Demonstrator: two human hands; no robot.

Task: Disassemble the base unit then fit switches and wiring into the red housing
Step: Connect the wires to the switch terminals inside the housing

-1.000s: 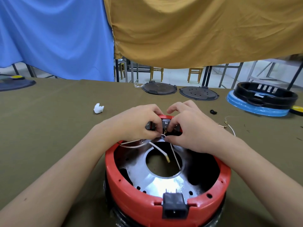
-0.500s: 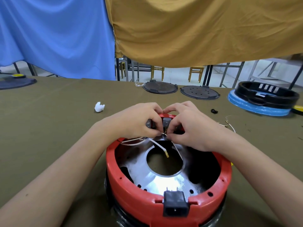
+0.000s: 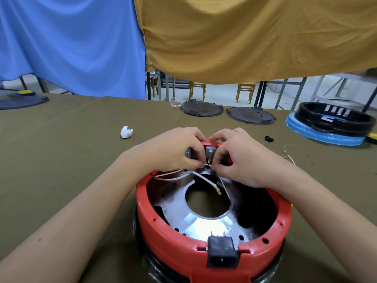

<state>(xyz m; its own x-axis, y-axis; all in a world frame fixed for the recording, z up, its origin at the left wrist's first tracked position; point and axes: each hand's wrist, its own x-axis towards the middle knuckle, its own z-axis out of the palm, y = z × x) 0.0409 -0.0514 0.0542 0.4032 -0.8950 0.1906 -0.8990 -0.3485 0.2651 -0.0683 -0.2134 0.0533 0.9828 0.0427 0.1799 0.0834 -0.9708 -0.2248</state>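
From my head camera, the round red plastic housing (image 3: 212, 256) sits on the olive cloth-covered worktop (image 3: 61, 160) right in front of me, open side up, with a shiny metal plate (image 3: 206, 223) inside and a black power socket (image 3: 222, 254) on its near rim. At the far rim my left hand (image 3: 173, 152) and right hand (image 3: 242, 158) meet over two grey switches (image 3: 209, 153). Both hands have curled fingers pinching a thin white wire (image 3: 207, 164) at the switch terminals. More white wires (image 3: 204, 178) trail across the plate. A crumpled white scrap (image 3: 126, 132) lies well apart to the left; two dark round lids (image 3: 251, 115) lie at the far edge.
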